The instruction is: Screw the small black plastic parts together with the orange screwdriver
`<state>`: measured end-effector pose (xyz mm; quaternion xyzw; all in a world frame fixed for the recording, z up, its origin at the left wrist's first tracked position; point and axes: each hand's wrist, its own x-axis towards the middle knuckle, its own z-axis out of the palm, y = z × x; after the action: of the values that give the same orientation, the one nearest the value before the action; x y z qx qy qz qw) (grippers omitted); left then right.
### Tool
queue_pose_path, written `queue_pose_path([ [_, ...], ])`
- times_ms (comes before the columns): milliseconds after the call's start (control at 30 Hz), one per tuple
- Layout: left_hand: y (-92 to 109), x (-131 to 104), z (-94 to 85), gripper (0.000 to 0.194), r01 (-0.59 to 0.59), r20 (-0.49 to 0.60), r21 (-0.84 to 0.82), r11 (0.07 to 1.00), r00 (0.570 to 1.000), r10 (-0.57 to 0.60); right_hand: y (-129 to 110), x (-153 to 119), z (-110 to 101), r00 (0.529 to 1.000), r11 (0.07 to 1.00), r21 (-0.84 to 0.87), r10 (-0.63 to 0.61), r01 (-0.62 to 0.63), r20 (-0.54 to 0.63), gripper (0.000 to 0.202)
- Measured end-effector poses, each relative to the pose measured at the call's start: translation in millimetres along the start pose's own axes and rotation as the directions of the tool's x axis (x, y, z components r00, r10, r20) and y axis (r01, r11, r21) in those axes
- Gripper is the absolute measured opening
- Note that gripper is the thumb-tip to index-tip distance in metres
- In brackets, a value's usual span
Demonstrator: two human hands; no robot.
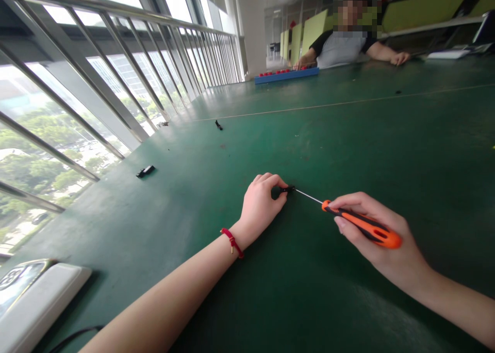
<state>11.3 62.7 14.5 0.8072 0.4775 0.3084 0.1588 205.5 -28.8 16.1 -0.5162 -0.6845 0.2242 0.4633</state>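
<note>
On the green table [201, 188], my left hand [263, 201] pinches a small black part [288, 189] between thumb and fingers. A red bracelet [232, 243] circles the left wrist. My right hand [377, 234] is closed on an orange and black screwdriver [363, 227]. Its thin metal shaft points left, and the tip meets or nearly meets the black part. The exact contact is too small to make out.
Two small black pieces [146, 171] [218, 125] lie left and farther back. A white device [46, 301] and cable occupy the near left. Metal railing [116, 33] borders the left edge. Across the table, a person [342, 49] sits by a blue rack [286, 76].
</note>
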Motion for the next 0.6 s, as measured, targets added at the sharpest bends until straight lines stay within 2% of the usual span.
queue_pose_path([
  [100, -0.6, 0.1, 0.5, 0.008, -0.013, 0.005, -0.015, 1.0, 1.0, 0.013, 0.1, -0.2, -0.4, 1.0, 1.0, -0.011, -0.019, 0.02, 0.007, 0.012],
  [267, -0.9, -0.9, 0.9, 0.008, -0.021, 0.025, -0.044, 0.999, 0.999, 0.022, 0.9, -0.4, -0.2, 0.996, 0.999, 0.016, -0.045, 0.046, -0.073, 0.02],
  [500, -0.6, -0.3, 0.5, 0.008, -0.036, 0.045, -0.048, 0.998, 0.998, 0.038, -1.6, -2.0, -0.3, 1.0, 0.999, 0.037, 0.002, -0.001, -0.006, 0.011],
  [600, -0.7, 0.0, 0.4, 0.007, -0.035, 0.05, -0.044, 0.998, 0.998, 0.037, -1.1, -1.5, 0.1, 0.995, 1.0, 0.025, -0.016, 0.018, -0.1, 0.014],
])
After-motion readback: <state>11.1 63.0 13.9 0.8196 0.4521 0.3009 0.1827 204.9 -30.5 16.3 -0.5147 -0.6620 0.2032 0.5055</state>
